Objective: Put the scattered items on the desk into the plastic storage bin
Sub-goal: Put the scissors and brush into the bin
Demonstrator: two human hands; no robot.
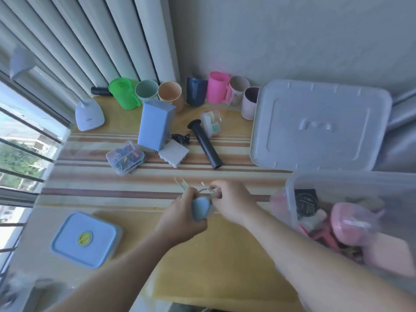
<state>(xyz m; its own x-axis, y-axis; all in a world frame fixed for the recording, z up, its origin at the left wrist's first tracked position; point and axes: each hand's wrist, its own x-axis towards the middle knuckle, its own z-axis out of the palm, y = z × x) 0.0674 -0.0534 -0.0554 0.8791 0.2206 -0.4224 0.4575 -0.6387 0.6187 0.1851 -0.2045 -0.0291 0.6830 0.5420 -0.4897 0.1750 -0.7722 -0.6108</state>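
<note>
— Striped cloth covers the desk (94,194), which sits in a corner by a window at the left of the frame. What are the hands doing?

— Both meet at mid-frame, low. The left hand (182,215) is curled round a small blue-grey object (201,209); pale strips stick up from it. The right hand (229,200) pinches a thin pale piece at its top (too blurred to name).

— And the bin?

— The clear bin (290,194) stands at the lower right, just beside the right forearm, already holding pink things and a dark round one. Its lid (319,124) lies flat behind it, at the upper right.

— What is still scattered?

— Above the hands: a black tube (206,146), a white square (173,153), a clear box of clips (125,157), an upright blue box (155,124), a tangle of black cord (181,138) and a small white-green item (210,123). At the lower left lies a blue lidded container (86,238).

— Further back?

— A row of cups (170,93) along the wall, green to pink to mauve, and a white lamp (89,114) at the upper left.
</note>
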